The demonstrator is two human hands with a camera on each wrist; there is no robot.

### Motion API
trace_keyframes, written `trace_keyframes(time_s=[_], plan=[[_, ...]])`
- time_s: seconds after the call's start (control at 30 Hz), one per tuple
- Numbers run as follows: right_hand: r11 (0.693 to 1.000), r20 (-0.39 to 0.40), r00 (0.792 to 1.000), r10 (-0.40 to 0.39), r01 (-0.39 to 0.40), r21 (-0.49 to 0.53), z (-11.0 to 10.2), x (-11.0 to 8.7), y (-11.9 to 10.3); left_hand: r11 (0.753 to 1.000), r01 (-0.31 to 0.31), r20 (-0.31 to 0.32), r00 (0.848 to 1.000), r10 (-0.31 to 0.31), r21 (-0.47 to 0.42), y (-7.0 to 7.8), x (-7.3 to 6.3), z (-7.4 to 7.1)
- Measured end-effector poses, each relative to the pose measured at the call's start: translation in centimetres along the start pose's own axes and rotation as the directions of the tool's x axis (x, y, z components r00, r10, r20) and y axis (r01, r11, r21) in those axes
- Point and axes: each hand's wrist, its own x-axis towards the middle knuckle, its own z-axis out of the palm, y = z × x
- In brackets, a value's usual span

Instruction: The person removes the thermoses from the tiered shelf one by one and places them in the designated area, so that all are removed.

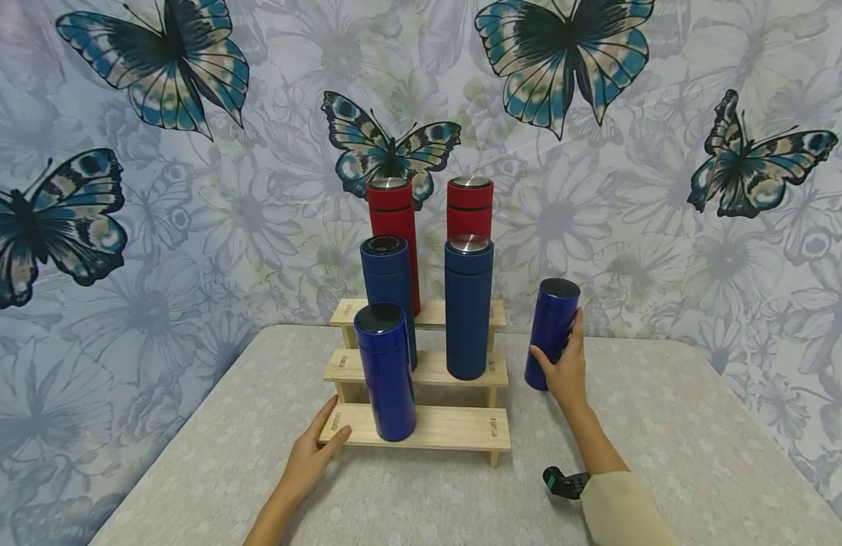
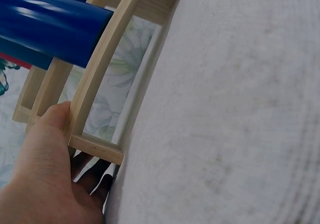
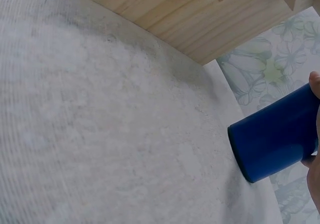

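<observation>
My right hand (image 1: 566, 373) grips a glossy blue thermos bottle (image 1: 551, 322) upright, right of the three-step wooden stand (image 1: 455, 427). In the right wrist view, the lower part of this blue bottle (image 3: 272, 136) shows, its base close to the table; whether it touches is unclear. At the left end of the lowest step, my left hand (image 1: 306, 457) holds the stand, thumb on the step and fingers around the end by the leg (image 2: 96, 148). Another glossy blue thermos (image 1: 388, 383) stands on that step's left side.
Two matte dark-blue thermoses (image 1: 469, 318) (image 1: 387, 273) occupy the middle step. Two red thermoses (image 1: 470, 208) (image 1: 391, 201) stand on the top step. A patterned cloth (image 1: 667, 425) covers the table, and a butterfly-print backdrop (image 1: 271, 227) hangs behind. A black device (image 1: 564, 483) sits at my right wrist.
</observation>
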Motion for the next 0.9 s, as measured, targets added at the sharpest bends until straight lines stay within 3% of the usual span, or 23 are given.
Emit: trace_keyframes(time_s=[0.73, 0.9], plan=[[0.999, -0.031, 0.999, 0.027, -0.028, -0.022, 0.1, -0.7, -0.9, 0.999, 0.022, -0.010, 1.000, -0.022, -0.027, 0.3, -0.1, -0.2], [0.999, -0.085, 0.996, 0.037, -0.037, 0.010, -0.2, -0.9, -1.7, 0.999, 0.028, -0.009, 1.000, -0.028, -0.034, 0.3, -0.2, -0.2]])
